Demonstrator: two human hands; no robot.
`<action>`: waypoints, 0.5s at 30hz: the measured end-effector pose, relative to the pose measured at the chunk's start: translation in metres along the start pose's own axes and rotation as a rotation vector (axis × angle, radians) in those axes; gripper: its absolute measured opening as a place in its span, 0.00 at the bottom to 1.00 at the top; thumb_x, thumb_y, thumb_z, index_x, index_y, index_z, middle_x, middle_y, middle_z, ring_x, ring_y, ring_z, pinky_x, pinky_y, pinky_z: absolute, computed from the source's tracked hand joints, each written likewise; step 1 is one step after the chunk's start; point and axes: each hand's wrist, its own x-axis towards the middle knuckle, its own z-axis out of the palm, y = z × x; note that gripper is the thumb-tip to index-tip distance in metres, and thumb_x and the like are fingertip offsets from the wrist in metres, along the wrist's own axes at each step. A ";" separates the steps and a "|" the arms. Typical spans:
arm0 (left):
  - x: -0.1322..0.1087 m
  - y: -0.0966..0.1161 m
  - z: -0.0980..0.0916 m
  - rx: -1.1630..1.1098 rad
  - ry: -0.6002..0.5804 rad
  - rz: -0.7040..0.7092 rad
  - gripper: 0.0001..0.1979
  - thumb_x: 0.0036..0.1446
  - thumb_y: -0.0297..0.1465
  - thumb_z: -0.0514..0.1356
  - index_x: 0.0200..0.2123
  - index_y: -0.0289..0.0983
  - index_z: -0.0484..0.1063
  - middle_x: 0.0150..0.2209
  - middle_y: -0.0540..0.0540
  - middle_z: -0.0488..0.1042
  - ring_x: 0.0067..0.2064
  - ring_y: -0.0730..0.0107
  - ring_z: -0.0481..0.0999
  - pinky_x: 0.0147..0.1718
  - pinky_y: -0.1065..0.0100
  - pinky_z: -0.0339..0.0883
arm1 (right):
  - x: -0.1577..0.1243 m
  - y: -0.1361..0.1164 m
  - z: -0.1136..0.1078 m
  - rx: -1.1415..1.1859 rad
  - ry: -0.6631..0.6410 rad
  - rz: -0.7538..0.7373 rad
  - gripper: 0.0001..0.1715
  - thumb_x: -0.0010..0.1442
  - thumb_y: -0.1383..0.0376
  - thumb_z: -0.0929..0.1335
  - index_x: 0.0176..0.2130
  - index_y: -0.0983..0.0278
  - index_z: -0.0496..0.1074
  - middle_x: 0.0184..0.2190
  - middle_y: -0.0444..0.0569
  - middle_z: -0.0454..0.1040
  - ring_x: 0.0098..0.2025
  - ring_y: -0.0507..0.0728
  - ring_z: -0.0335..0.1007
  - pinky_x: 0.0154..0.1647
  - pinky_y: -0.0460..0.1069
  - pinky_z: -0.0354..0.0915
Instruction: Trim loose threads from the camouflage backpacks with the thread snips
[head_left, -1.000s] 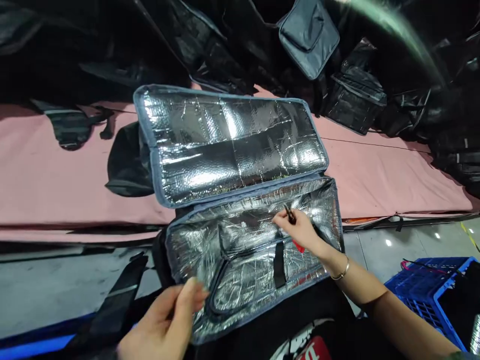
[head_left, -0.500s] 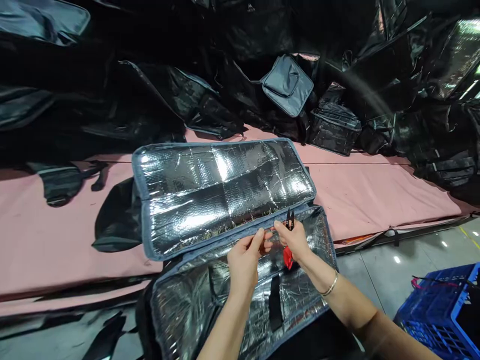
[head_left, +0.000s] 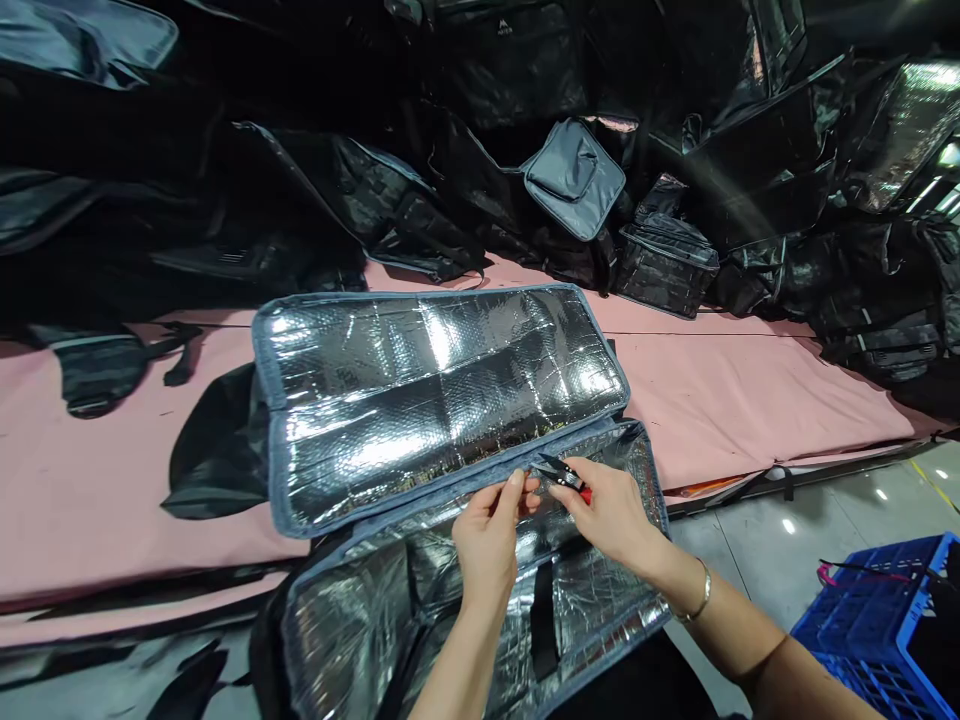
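An insulated bag (head_left: 352, 630) with silver foil lining lies opened out, its foil-lined lid (head_left: 450, 400) folded back and edged in grey-blue binding. My left hand (head_left: 484, 530) is over the seam between lid and body, thumb and fingertips pinched together; whatever they pinch is too small to make out. My right hand (head_left: 611, 510) grips a pair of thread snips (head_left: 559, 470) with dark blades and a red part at the handle. The blades point left, close to my left fingertips. A black strap (head_left: 544, 620) lies across the foil inside the bag.
Pink cloth (head_left: 720, 400) covers the table under the bag. Black bags are heaped along the back, with a grey pouch (head_left: 576, 180) among them. A blue plastic crate (head_left: 862, 600) stands on the floor at the right.
My right hand has turned the snips from pointing up to pointing left, bringing the blades to my left fingertips. My left hand stays pinched in nearly the same place.
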 end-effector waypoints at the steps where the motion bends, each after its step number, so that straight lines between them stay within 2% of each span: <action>1: 0.000 0.000 0.000 0.004 -0.002 0.000 0.17 0.38 0.41 0.67 0.26 0.32 0.73 0.27 0.44 0.76 0.23 0.73 0.70 0.27 0.68 0.68 | 0.002 0.000 0.001 -0.029 -0.001 -0.007 0.15 0.62 0.58 0.63 0.46 0.60 0.69 0.35 0.50 0.76 0.38 0.59 0.72 0.38 0.49 0.63; 5: 0.000 0.000 -0.001 0.020 -0.003 0.007 0.18 0.38 0.42 0.67 0.26 0.32 0.73 0.27 0.44 0.76 0.24 0.72 0.70 0.28 0.67 0.69 | 0.007 -0.001 0.004 -0.107 -0.006 -0.011 0.16 0.61 0.58 0.63 0.46 0.61 0.70 0.35 0.52 0.76 0.38 0.61 0.72 0.37 0.50 0.63; 11: 0.002 0.000 -0.002 0.035 -0.006 -0.002 0.19 0.39 0.42 0.67 0.28 0.32 0.74 0.27 0.45 0.76 0.23 0.73 0.70 0.28 0.67 0.68 | 0.009 -0.001 -0.007 -0.094 0.001 0.019 0.14 0.61 0.58 0.63 0.44 0.60 0.71 0.32 0.50 0.76 0.35 0.59 0.72 0.34 0.48 0.61; 15: 0.004 -0.002 -0.002 0.065 -0.015 -0.003 0.19 0.40 0.43 0.66 0.29 0.32 0.74 0.27 0.45 0.76 0.24 0.73 0.70 0.29 0.67 0.68 | 0.009 0.005 -0.001 0.071 0.063 0.113 0.15 0.60 0.58 0.63 0.42 0.62 0.72 0.30 0.48 0.76 0.31 0.57 0.71 0.32 0.47 0.60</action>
